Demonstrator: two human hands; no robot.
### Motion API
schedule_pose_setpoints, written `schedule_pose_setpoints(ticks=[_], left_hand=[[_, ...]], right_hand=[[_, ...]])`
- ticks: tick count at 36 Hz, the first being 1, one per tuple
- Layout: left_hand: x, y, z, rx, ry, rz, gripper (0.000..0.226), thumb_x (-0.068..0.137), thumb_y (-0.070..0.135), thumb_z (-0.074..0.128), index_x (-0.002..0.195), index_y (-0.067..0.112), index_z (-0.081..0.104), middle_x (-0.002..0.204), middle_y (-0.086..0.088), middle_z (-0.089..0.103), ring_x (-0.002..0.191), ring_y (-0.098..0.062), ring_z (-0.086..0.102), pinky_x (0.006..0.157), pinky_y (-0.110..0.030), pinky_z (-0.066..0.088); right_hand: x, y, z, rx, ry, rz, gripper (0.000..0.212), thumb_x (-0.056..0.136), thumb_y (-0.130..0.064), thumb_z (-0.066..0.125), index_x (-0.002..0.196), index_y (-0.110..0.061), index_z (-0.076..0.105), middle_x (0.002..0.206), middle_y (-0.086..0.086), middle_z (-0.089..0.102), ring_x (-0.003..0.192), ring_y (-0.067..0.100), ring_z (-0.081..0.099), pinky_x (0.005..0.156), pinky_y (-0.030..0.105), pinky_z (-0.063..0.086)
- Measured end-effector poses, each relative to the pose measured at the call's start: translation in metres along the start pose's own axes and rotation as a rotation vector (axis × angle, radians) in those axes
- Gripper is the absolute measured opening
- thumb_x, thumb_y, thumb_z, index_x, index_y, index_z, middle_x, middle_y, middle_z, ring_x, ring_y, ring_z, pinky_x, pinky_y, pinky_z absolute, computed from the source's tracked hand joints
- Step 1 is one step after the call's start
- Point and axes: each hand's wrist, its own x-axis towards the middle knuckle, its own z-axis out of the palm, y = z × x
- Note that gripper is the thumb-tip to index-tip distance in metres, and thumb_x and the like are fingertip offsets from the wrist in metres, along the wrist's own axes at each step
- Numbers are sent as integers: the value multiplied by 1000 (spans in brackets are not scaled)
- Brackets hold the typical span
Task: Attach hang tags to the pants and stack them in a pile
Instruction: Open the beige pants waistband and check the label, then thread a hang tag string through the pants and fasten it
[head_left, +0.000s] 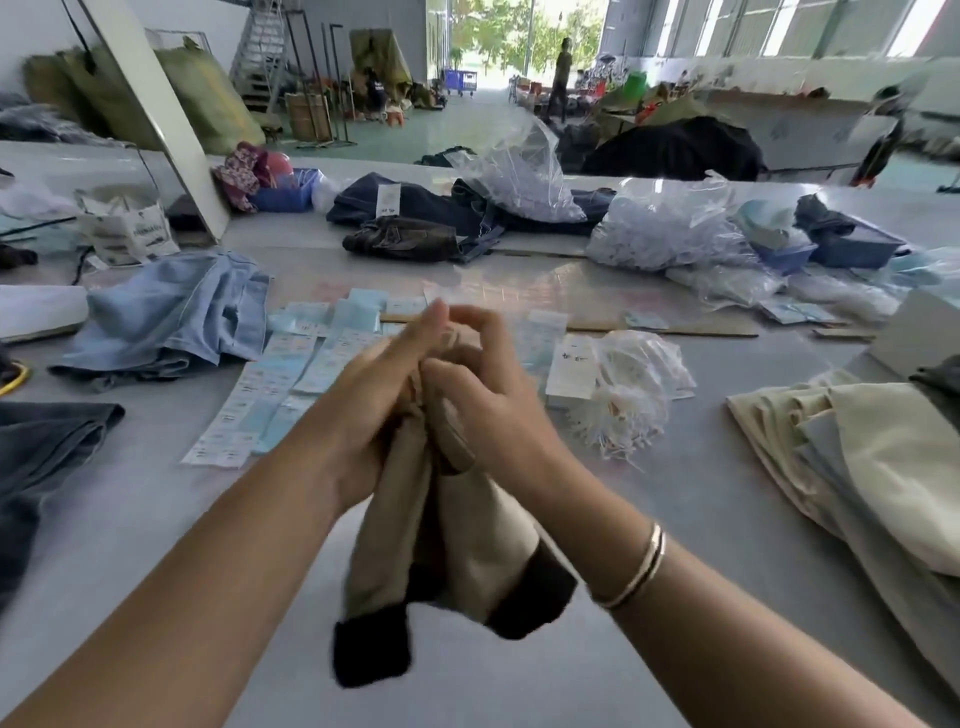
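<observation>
- Two hands meet on one pair of beige pants (462, 545): my left hand (374, 410) and right hand (483, 410) both curl round its bunched top edge, held up above the tabletop (649, 545), with my fingers (470, 325) pinched together at the very top.
- The pants hang straight down from my grip toward me, long axis running from my fingers back to my body; dark ends dangle lowest.
- I cannot tell whether a tag or fastener is already between my fingers; they are blurred.
- Both hands are equally near the cloth. My judgement: the right is the nearer one for a reach to the supplies.
- The hang tags (291, 374) lie in rows flat on the tabletop just beyond and left of my hands; one white tag (571, 371) lies to the right.
- A loose bundle of white plastic fasteners (618, 415) sits just beside that tag, right of my right hand.
- The pile of pale folded pants (857, 457) lies well apart at the right edge, which is where I judge this pair belongs once tagged.
- Containers: clear bags (660, 228) farther back hold more white fasteners; a blue basket (784, 257) holds pale items I cannot identify; a second blue basket (285, 195) sits at back left, contents unclear.
- Light blue jeans (171, 312) lie crumpled at left, dark jeans (415, 213) behind.
</observation>
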Motion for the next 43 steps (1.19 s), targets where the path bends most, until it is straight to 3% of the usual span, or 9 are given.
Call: schedule_pose_setpoints(ticks=[6, 11, 15, 20, 24, 29, 31, 35, 43], left_hand=[[6, -21, -1, -425, -51, 184, 26, 75, 7, 54, 87, 11, 77, 87, -11, 74, 77, -21, 72, 62, -30, 58], [14, -76, -27, -606, 275, 164, 38, 77, 6, 52, 110, 6, 71, 108, -16, 71, 93, -29, 70, 68, -35, 59], [10, -147, -49, -138, 694, 23, 43, 84, -5, 59, 125, 5, 56, 105, -19, 64, 73, -25, 60, 57, -26, 51], [-1, -187, -65, 732, 1017, -24, 70, 64, 5, 81, 128, -4, 53, 128, -31, 52, 120, -44, 49, 100, -53, 38], [25, -168, -60, 1207, 693, 491, 35, 74, 19, 57, 103, 3, 69, 115, -22, 63, 110, -44, 57, 91, -53, 45], [67, -176, -56, 1633, 43, 275, 56, 93, 48, 37, 148, 37, 30, 161, 5, 12, 149, -18, 2, 119, -43, 0], [68, -194, -57, 1718, 17, 162, 63, 91, 58, 30, 150, 42, 18, 162, 9, 2, 148, -14, -8, 114, -48, -15], [55, -200, -45, 1715, 178, 111, 61, 74, 60, 41, 125, 34, 63, 140, -2, 54, 131, -26, 48, 108, -52, 3], [57, -198, -48, 1720, 184, 38, 63, 67, 62, 46, 119, 34, 68, 136, -4, 58, 123, -27, 56, 106, -55, 8]], right_hand=[[-6, 1, -31, 102, -127, -275, 57, 78, -11, 40, 125, -44, 38, 128, -3, 53, 113, 18, 58, 100, 47, 44], [-9, 56, -62, -655, 66, -224, 36, 87, -39, 44, 121, -48, 52, 145, -9, 38, 134, 13, 30, 114, 49, 18], [-32, 142, -66, -1108, -398, 318, 64, 86, -66, 42, 143, -56, 13, 161, -3, -4, 147, 25, -12, 105, 69, -17], [-56, 198, -66, -1051, -733, 521, 67, 83, -71, 36, 141, -61, 3, 158, -6, -20, 145, 22, -20, 98, 70, -22], [-6, 178, -84, -979, -640, 500, 39, 88, -62, 42, 120, -46, 57, 138, -5, 52, 129, 22, 43, 113, 59, 7], [70, 183, -112, -1037, -91, 336, 33, 91, -27, 54, 124, -20, 59, 120, 3, 61, 102, 23, 60, 82, 33, 51], [89, 197, -125, -1205, -43, 257, 33, 93, -22, 52, 125, -14, 57, 123, 7, 59, 105, 26, 59, 87, 37, 51], [108, 224, -145, -1489, -123, 209, 28, 96, -25, 45, 119, -12, 55, 120, 7, 60, 109, 24, 57, 90, 33, 46], [116, 235, -166, -1674, -209, 110, 24, 101, -23, 37, 114, -20, 57, 112, -2, 64, 100, 15, 66, 85, 28, 49]])
